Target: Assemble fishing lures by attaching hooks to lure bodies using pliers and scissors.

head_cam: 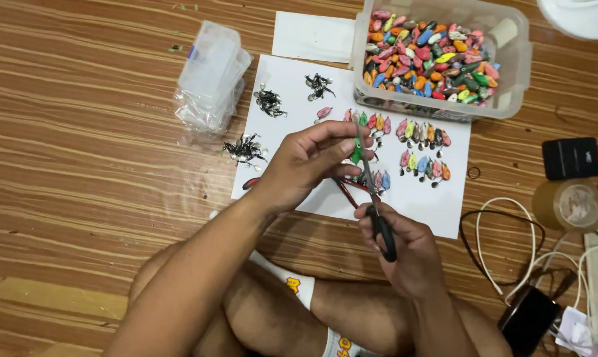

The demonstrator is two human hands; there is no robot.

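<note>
My left hand (305, 164) pinches a small green lure (356, 155) over a white paper sheet (444, 205). My right hand (405, 248) grips black-handled pliers (378, 218), whose thin jaws reach up to the green lure. On the sheet lie rows of small coloured lures (421, 135) and a few piles of dark metal hooks (269, 102). A red-handled tool (348, 192) lies on the sheet, partly hidden under my hands.
A clear plastic tub (510, 66) full of coloured lures stands at the sheet's far edge. A clear bag of small plastic boxes (210, 79) lies to the left. Tape roll (570, 205), black box (571, 157), cables (504, 238) and a phone (529, 318) sit at right.
</note>
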